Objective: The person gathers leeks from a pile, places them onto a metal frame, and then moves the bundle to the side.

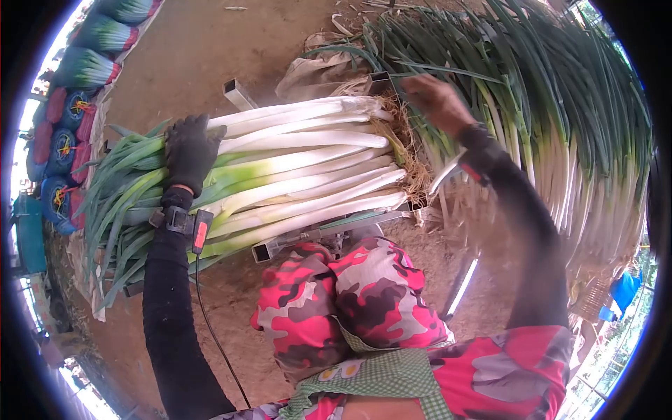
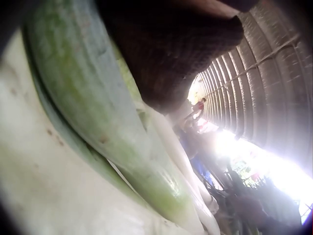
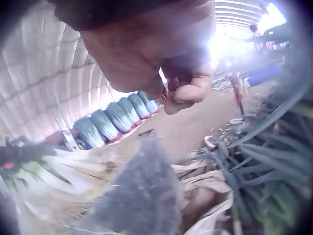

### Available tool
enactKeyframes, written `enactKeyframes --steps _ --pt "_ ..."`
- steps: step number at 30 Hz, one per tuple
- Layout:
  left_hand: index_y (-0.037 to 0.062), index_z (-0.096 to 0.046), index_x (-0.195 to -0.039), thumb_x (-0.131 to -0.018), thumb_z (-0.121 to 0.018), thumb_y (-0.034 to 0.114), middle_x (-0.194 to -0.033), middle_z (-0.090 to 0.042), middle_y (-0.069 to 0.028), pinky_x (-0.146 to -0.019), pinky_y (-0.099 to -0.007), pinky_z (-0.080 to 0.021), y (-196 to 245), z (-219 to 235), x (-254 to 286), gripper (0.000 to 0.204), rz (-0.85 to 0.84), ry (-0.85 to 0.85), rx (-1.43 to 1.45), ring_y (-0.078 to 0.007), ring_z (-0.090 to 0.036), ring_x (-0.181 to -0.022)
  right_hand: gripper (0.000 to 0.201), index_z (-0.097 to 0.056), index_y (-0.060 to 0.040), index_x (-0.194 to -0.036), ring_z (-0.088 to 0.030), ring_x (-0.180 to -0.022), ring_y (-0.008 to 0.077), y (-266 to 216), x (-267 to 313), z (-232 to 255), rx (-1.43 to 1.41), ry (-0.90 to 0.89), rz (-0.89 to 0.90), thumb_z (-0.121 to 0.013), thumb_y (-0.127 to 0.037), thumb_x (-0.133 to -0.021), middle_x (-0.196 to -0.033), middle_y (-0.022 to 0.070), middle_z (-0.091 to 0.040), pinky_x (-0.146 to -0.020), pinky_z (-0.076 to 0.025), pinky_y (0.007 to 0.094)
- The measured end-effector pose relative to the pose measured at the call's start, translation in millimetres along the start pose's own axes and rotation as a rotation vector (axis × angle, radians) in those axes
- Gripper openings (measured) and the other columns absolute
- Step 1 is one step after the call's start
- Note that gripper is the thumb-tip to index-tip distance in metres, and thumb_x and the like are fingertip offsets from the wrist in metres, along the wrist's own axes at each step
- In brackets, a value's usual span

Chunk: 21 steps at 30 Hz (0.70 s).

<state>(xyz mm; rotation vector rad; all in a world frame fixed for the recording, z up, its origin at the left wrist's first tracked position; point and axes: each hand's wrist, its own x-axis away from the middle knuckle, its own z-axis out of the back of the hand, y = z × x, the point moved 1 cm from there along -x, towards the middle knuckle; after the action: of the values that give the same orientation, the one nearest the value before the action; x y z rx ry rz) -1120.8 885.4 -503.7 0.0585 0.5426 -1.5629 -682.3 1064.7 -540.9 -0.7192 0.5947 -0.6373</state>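
Note:
A thick row of leeks [image 1: 308, 150] lies across a metal rack, white shanks and roots to the right, green leaves to the left. My black-gloved left hand [image 1: 189, 155] grips the leeks at their green part, fingers bent down over the far side. In the left wrist view the dark glove [image 2: 166, 54] sits against the leek stalks [image 2: 107, 117]. My bare right hand [image 1: 437, 101], blurred, hangs beyond the root ends near the rack's upright. In the right wrist view its fingers [image 3: 190, 90] are loosely curled, with light showing through and nothing clearly held.
A large pile of leeks [image 1: 560, 119] lies at the right. A grey plate [image 3: 142, 191] stands up at the rack's root end, beside a crumpled beige sack [image 1: 308, 73]. Packed leek bundles [image 1: 84, 68] line the left side. Metal tube ends [image 1: 238, 93] stick out of the rack.

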Motion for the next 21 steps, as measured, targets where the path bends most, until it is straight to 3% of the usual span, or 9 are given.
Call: enactKeyframes --steps 1,2,3,6,7,14,17,19,21 --pt "0.0098 -0.061 -0.109 -0.084 -0.062 0.039 -0.100 -0.060 -0.0110 -0.087 -0.0469 -0.041 1 2 0 0.038 0.009 -0.010 0.008 -0.0319 -0.055 -0.096 0.031 -0.060 -0.0038 -0.115 -0.062 -0.101 0.0269 -19 -12 -19 0.280 -0.049 0.029 -0.063 -0.017 -0.088 -0.113 0.0139 -0.061 -0.085 -0.052 0.0362" --pt "0.0098 -0.061 -0.110 -0.084 -0.062 0.039 -0.101 -0.060 -0.0110 -0.088 -0.0469 -0.041 0 5 0 0.039 0.016 -0.024 0.010 -0.0321 -0.055 -0.097 0.032 -0.064 -0.0090 -0.112 -0.059 -0.104 0.0330 -18 -22 -39 0.287 -0.133 0.160 -0.065 -0.023 -0.083 -0.119 0.0168 -0.057 -0.088 -0.048 0.0406" --pt "0.0099 -0.061 -0.110 -0.084 -0.062 0.039 -0.101 -0.060 -0.0109 -0.088 -0.0470 -0.041 0 6 0 0.039 0.014 -0.011 0.025 -0.0321 -0.055 -0.097 0.025 -0.068 -0.0096 -0.098 -0.062 -0.095 0.0300 -28 -33 -61 0.272 -0.101 -0.131 -0.067 -0.024 -0.078 -0.103 0.0138 -0.062 -0.079 -0.050 0.0412" --pt "0.0107 -0.059 -0.115 -0.085 -0.061 0.040 -0.104 -0.060 -0.0112 -0.091 -0.0476 -0.040 -1 7 -1 0.042 0.019 -0.041 0.049 -0.0328 -0.055 -0.101 0.018 -0.068 -0.0109 -0.090 -0.064 -0.084 0.0292 -25 -52 -70 0.482 -0.260 0.110 -0.066 -0.023 -0.077 -0.088 0.0095 -0.063 -0.070 -0.051 0.0419" --pt "0.0114 -0.058 -0.119 -0.087 -0.060 0.041 -0.107 -0.060 -0.0119 -0.093 -0.0479 -0.039 -2 6 0 0.043 0.029 -0.098 0.033 -0.0336 -0.054 -0.104 0.017 -0.065 -0.0108 -0.091 -0.064 -0.074 0.0300 -27 -50 -64 0.536 -0.220 0.304 -0.064 -0.021 -0.078 -0.080 0.0081 -0.063 -0.064 -0.050 0.0421" --pt "0.0145 -0.056 -0.125 -0.089 -0.057 0.042 -0.111 -0.059 -0.0105 -0.094 -0.0483 -0.040 -4 -2 2 0.046 0.035 -0.183 -0.063 -0.0332 -0.053 -0.108 0.009 -0.063 -0.0114 -0.088 -0.065 -0.070 0.0281 -32 -44 -48 0.586 -0.212 0.352 -0.063 -0.015 -0.080 -0.078 0.0081 -0.065 -0.058 -0.051 0.0387" --pt "0.0124 -0.060 -0.115 -0.085 -0.061 0.043 -0.102 -0.059 -0.0097 -0.091 -0.0482 -0.041 -8 -8 6 0.043 -0.042 0.060 -0.042 -0.0308 -0.055 -0.098 0.007 -0.062 -0.0101 -0.085 -0.062 -0.065 0.0260 -52 -49 -24 0.503 -0.182 0.355 -0.060 -0.016 -0.085 -0.071 0.0055 -0.061 -0.058 -0.050 0.0380" --pt "0.0119 -0.060 -0.116 -0.085 -0.062 0.044 -0.103 -0.060 -0.0101 -0.093 -0.0476 -0.040 -6 -6 6 0.045 -0.036 0.010 -0.050 -0.0309 -0.055 -0.099 0.010 -0.062 -0.0100 -0.084 -0.059 -0.061 0.0245 -56 -42 -9 0.524 -0.250 0.310 -0.057 -0.017 -0.089 -0.067 0.0045 -0.057 -0.060 -0.049 0.0364" --pt "0.0121 -0.058 -0.120 -0.086 -0.060 0.045 -0.107 -0.059 -0.0108 -0.094 -0.0476 -0.040 -5 -4 3 0.047 -0.019 -0.030 -0.035 -0.0317 -0.054 -0.103 0.012 -0.060 -0.0064 -0.086 -0.060 -0.065 0.0254 -34 -24 -8 0.291 -0.228 0.299 -0.059 -0.018 -0.089 -0.067 0.0043 -0.055 -0.060 -0.047 0.0378"
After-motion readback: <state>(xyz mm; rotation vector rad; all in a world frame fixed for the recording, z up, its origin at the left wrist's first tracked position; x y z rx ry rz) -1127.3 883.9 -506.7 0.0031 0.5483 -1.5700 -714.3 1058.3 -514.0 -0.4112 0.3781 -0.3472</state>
